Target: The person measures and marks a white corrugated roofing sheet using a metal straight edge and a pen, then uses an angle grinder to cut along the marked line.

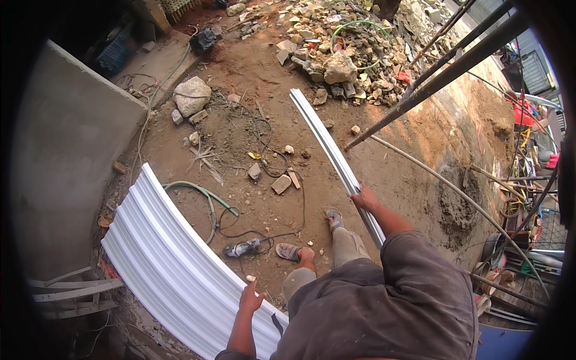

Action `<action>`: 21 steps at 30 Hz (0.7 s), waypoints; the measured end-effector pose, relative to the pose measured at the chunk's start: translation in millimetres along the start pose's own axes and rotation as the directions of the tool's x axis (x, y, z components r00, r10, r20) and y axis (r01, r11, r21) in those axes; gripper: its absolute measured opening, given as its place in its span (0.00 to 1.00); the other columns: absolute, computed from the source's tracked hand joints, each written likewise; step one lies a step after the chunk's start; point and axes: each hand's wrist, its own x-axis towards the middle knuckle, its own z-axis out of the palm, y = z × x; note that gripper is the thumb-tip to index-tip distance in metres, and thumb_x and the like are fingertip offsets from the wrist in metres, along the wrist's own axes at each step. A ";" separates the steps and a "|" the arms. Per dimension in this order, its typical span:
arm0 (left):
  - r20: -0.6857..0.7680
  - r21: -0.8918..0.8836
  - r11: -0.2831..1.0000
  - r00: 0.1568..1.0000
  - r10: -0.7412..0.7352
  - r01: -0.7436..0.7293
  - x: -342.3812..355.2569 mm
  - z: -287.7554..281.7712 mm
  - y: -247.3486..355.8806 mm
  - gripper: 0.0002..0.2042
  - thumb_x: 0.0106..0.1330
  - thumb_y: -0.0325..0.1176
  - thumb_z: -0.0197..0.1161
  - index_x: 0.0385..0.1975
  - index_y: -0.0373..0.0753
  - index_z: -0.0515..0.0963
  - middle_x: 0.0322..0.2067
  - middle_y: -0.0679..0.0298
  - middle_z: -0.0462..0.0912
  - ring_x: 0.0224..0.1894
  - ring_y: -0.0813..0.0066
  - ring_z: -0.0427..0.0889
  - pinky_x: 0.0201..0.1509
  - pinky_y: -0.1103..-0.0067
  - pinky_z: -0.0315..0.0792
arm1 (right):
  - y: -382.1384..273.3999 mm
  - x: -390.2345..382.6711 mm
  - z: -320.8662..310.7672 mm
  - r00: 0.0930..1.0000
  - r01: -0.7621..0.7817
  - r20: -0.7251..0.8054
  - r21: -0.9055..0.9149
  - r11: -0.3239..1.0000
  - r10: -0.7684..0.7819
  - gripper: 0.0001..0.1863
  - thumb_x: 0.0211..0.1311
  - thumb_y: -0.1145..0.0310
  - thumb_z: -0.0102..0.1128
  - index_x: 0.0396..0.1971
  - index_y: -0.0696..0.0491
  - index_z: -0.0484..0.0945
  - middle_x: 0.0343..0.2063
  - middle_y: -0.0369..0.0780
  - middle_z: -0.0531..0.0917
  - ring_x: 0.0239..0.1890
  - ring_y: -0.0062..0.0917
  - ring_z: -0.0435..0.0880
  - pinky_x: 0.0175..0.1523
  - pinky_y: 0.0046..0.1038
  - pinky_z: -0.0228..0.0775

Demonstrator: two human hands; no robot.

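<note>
Corrugated white sheet [174,258] on the ground, left side, near end below the left arm. Long metal strip [324,141] ahead and right, slanting away forward-left. Right arm angled forward from its sleeve, right hand [365,198] grasping the strip near its closer end. Left forearm points forward, left hand [251,297] ungripped, fingers spread over the sheet; contact unclear.

You had bright daylight, with glare on the ribbed sheet [180,258]. The upper-left recess [90,33] was dim. Fisheye distortion bent outer edges.
</note>
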 end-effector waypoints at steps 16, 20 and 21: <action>0.090 -0.303 0.915 0.964 -0.251 0.267 94.7 106.9 96.0 0.34 0.59 0.46 0.71 0.64 0.39 0.71 0.55 0.45 0.79 0.56 0.53 0.81 0.59 0.68 0.74 | -113.3 421.6 -106.1 0.963 -0.240 0.028 0.536 0.810 0.267 0.21 0.56 0.58 0.70 0.34 0.65 0.82 0.28 0.46 0.85 0.26 0.32 0.84 0.32 0.36 0.75; 0.105 -0.577 0.758 0.948 -0.300 0.304 150.5 86.0 177.4 0.29 0.63 0.41 0.69 0.63 0.38 0.71 0.55 0.46 0.80 0.57 0.54 0.80 0.60 0.67 0.74 | -65.6 507.4 -82.0 0.954 -0.240 0.033 0.674 0.699 0.297 0.18 0.62 0.60 0.68 0.38 0.61 0.81 0.24 0.38 0.80 0.21 0.27 0.77 0.27 0.33 0.70; 0.114 -0.665 0.679 0.941 -0.318 0.310 166.2 94.3 188.6 0.29 0.63 0.40 0.69 0.64 0.40 0.71 0.54 0.48 0.81 0.56 0.56 0.82 0.57 0.67 0.75 | -46.9 541.4 -91.0 0.950 -0.222 0.000 0.702 0.677 0.311 0.17 0.63 0.60 0.68 0.39 0.60 0.80 0.24 0.37 0.80 0.21 0.26 0.76 0.27 0.32 0.69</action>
